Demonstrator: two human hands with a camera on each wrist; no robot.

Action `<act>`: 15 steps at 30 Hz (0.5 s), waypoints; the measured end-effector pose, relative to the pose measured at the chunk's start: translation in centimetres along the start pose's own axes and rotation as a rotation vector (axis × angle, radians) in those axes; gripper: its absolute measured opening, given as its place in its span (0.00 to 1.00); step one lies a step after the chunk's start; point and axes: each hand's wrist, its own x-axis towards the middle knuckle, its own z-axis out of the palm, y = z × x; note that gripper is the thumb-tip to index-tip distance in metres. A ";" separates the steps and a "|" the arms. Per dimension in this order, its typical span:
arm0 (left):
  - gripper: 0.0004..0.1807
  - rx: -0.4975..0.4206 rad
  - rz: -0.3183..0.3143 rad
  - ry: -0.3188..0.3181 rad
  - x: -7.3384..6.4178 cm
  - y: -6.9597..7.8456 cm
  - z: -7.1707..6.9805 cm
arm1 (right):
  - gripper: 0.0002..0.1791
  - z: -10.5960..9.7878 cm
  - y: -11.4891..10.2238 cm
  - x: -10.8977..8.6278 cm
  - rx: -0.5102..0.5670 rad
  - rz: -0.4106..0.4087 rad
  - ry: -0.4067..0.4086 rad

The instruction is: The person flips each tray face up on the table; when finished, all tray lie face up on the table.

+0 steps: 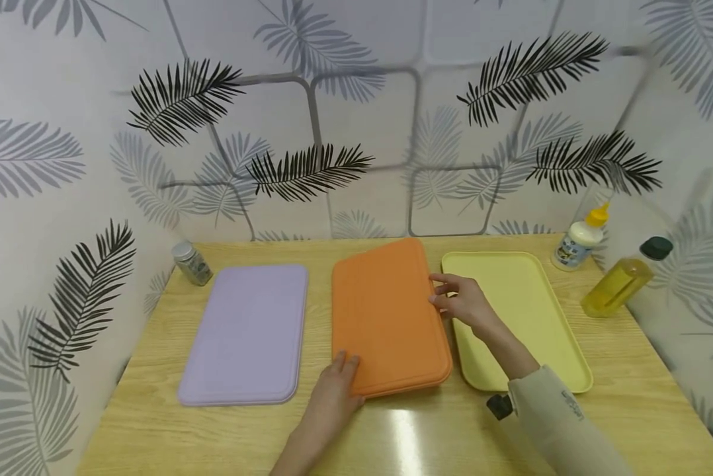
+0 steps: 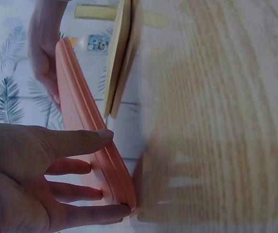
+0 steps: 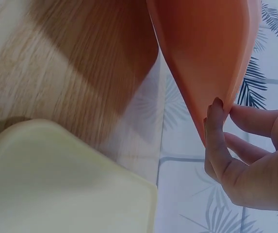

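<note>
An orange tray (image 1: 386,317) is tilted in the middle of the table, its right side raised higher than its left in the head view. My right hand (image 1: 460,304) pinches its right edge; in the right wrist view the thumb and fingers (image 3: 216,141) lie on opposite sides of the rim. At the near left corner, my left hand (image 1: 333,390) holds the tray, thumb along the near rim and fingers over the corner in the left wrist view. That low corner is close over the tabletop.
A purple tray (image 1: 246,337) lies flat on the wooden table (image 1: 184,439) at the left. Under my right forearm is a yellow tray (image 1: 511,304). A small capped jar (image 1: 192,264) stands at the back left, a glue bottle (image 1: 577,244) and an oil bottle (image 1: 615,287) at the right.
</note>
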 end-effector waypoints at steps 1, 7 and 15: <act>0.36 0.006 0.000 0.004 0.0 0.2 0.1 | 0.28 0.0 -0.1 0.0 -0.001 0.003 0.005; 0.38 0.029 -0.023 0.029 -0.3 0.8 0.5 | 0.28 0.0 -1.0 -0.3 -0.006 0.013 0.010; 0.36 0.010 -0.043 0.083 -0.7 1.4 0.8 | 0.28 -0.2 -2.7 -0.3 0.031 -0.017 -0.027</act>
